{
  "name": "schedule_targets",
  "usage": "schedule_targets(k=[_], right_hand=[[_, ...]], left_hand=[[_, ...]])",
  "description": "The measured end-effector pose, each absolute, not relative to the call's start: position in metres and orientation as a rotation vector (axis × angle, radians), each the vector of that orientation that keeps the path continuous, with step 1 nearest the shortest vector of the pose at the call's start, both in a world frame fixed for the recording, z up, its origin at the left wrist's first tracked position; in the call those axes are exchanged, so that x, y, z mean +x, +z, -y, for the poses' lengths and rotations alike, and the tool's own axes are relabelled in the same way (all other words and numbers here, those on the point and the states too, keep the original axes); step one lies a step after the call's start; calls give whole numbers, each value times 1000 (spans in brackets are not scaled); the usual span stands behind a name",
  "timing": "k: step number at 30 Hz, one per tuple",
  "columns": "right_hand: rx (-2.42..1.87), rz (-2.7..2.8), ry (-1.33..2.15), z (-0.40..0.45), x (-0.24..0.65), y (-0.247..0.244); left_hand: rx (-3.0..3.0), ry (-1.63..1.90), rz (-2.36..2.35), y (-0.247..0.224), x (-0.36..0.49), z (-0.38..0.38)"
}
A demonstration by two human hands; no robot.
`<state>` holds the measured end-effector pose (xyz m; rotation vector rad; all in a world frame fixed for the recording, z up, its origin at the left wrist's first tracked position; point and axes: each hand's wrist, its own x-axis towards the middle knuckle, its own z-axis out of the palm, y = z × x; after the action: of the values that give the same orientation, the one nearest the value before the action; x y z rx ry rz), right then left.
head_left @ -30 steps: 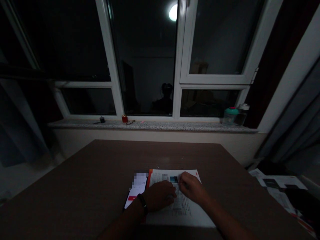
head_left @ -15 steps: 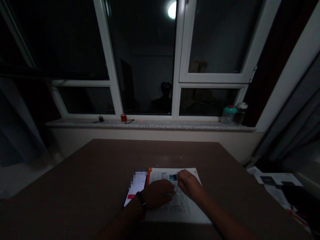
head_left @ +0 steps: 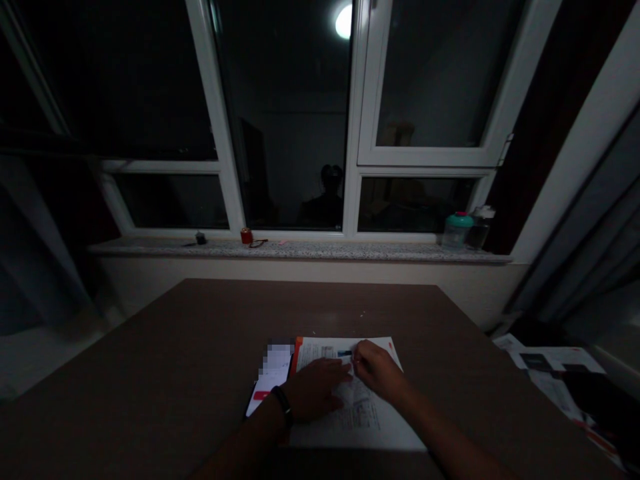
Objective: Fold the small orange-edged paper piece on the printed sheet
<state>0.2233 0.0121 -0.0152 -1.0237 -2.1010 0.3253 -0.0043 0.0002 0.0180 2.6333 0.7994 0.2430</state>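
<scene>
Booklet (head_left: pixel 373 433) flat on table (head_left: pixel 150 373), directly ahead, orange along its left edge, both hands over the printed face. Phone (head_left: pixel 274 379) just beside that edge, screen lit, upper part blocked out. Band (head_left: pixel 283 405) on left wrist.

Left hand (head_left: pixel 315 391): palm down across the middle of the booklet, fingers extended towards the other hand, thumb apart. No grasp visible; seemingly just resting or pressing.

Right hand (head_left: pixel 377 367): on the upper right part of the booklet, fingers curled in, thumb side towards the left fingertips. Cannot tell whether pinching something thin or nothing at all. Between the two hands, a pale patch (head_left: pixel 353 385); too dim to tell loose paper from the booklet's own face.

Compared with half a second ago: left fingers straighter, more spread. Less of the blue picture (head_left: pixel 344 353) showing, now only a narrow strip above the left fingertips. Right hand hardly shifted. One more pale speck (head_left: pixel 353 332) apparent on the table, just past the far edge of the booklet; source not visible. Booklet and phone in the same places.

Reads as close fingertip work at one spot, right hand doing the fine part, left hand perhaps steadying. Judgement only.
</scene>
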Motion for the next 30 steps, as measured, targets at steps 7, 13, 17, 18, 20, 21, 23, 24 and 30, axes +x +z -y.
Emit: schedule_targets(k=[7,13,17,18,20,21,23,24,30], right_hand=[[-993,2163,436,-7,226,-12],[-963,2183,410,-7,225,-9],[-1032,2150,314,-15,226,-13],[-1046,2143,301,-17,227,-14],[-1070,2121,285,-20,228,-16],[-1081,2108,283,-20,229,-16],[-1101,2077,292,-19,230,-15],[-1104,2065,305,-18,230,-14],[-1043,2097,398,-8,224,-11]], left_hand=[[2609,282,-825,17,-6,-1],[2624,270,-827,12,-7,-2],[2622,272,-813,9,-6,-4],[2615,265,-817,9,-6,-4],[2606,231,-840,11,-5,-3],[2606,206,-861,12,-5,-3],[2610,159,-906,15,-3,-1],[2612,147,-926,16,-3,0],[2615,154,-931,20,-1,2]])
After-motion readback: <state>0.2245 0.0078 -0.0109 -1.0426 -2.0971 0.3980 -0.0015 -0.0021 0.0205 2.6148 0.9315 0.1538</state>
